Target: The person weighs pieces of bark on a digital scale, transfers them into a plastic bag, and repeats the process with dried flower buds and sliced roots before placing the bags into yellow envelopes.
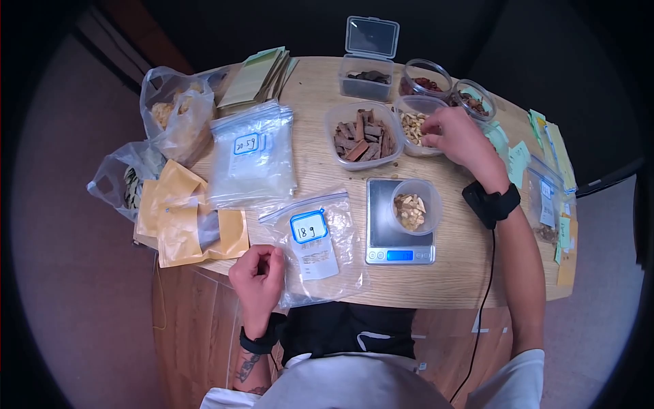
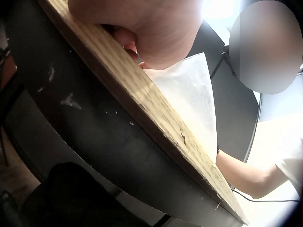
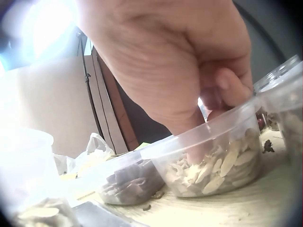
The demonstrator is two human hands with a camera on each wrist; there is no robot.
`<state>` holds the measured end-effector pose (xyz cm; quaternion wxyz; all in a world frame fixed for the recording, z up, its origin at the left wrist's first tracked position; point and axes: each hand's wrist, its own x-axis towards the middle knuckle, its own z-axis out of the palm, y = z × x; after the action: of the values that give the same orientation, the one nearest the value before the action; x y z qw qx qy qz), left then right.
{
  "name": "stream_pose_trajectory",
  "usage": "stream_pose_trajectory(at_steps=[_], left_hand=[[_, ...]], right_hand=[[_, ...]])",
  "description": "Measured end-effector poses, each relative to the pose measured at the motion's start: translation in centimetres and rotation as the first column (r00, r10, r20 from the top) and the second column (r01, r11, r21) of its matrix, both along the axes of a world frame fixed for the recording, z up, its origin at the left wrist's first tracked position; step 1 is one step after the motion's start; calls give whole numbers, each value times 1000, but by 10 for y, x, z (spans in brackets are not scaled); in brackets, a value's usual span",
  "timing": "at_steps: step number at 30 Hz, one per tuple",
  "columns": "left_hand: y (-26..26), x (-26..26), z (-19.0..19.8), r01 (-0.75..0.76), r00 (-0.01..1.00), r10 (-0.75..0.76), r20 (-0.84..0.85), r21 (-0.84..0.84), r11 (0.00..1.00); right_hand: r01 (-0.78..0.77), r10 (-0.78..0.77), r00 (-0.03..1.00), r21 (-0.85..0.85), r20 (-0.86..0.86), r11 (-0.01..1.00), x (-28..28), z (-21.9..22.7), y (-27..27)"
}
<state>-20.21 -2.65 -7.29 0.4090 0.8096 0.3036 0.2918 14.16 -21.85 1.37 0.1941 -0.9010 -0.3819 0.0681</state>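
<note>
My right hand (image 1: 458, 136) reaches into a round clear tub (image 3: 208, 156) of pale dried slices (image 3: 229, 161). Its thumb dips among the slices, with the other fingers curled; their tips are partly hidden by the tub wall. On the table's front edge rests my left hand (image 1: 259, 273), loosely curled and holding nothing, beside a clear zip bag (image 1: 354, 273) marked 18 g. A small round cup (image 1: 433, 204) with similar slices stands on a digital scale (image 1: 381, 238) with a lit blue display.
Left of the tub is a box of brown bark pieces (image 1: 361, 140). Behind stand a lidded box (image 1: 353, 86) and two round tubs. Stacked zip bags (image 1: 252, 170), brown pouches (image 1: 177, 238) and plastic bags (image 1: 184, 129) lie left; labelled packets (image 1: 545, 198) sit right.
</note>
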Motion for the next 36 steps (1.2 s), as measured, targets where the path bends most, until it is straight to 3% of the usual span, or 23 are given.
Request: stream_pose_trajectory(at_steps=[9, 15, 21, 27, 30, 36], left_hand=[[-1, 1, -2, 3, 999, -3, 32, 1, 1000], [0, 0, -2, 11, 999, -10, 36, -11, 1000], [0, 0, -2, 3, 1000, -3, 20, 2, 1000], [0, 0, -2, -6, 1000, 6, 13, 19, 1000], [-1, 1, -1, -6, 1000, 6, 17, 8, 1000], [-2, 2, 2, -4, 1000, 3, 16, 21, 1000]], right_hand=[[-53, 53, 999, -27, 6, 998, 4, -5, 7], [-37, 38, 993, -8, 108, 999, 2, -7, 8], [-82, 48, 988, 232, 149, 969, 4, -8, -3], [136, -105, 987, 297, -118, 945, -42, 38, -25], [141, -73, 973, 311, -221, 940, -70, 54, -38], [-55, 138, 974, 401, -181, 915, -104, 65, -45]])
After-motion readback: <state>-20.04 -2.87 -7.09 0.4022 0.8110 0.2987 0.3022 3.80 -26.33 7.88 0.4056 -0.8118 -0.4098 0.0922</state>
